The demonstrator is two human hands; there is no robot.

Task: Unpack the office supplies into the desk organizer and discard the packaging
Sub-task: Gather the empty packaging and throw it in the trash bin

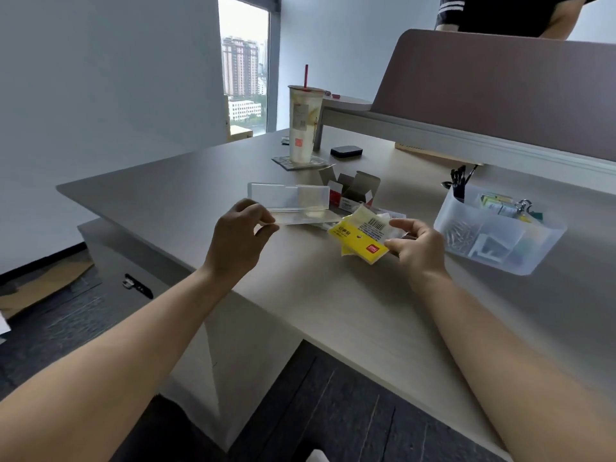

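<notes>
My left hand [240, 232] pinches the near end of a clear flat plastic sleeve [301, 217] that stretches to the right just above the desk. My right hand [415, 246] holds a yellow packet of sticky notes [361, 240] in clear wrap, barcode side up, by its right edge. A translucent desk organizer [493, 235] stands to the right, holding paper clips, binder clips, black pens and small packets. Behind the hands lie an open clear plastic box [288, 195] and an opened red and white carton [350, 191].
A tall drink cup [304, 125] with a red straw stands on a coaster at the back. A black case [346, 151] lies beside it. A brown partition [500, 91] runs along the desk's far side, with a person behind it. Flattened cardboard [40, 288] lies on the floor at left.
</notes>
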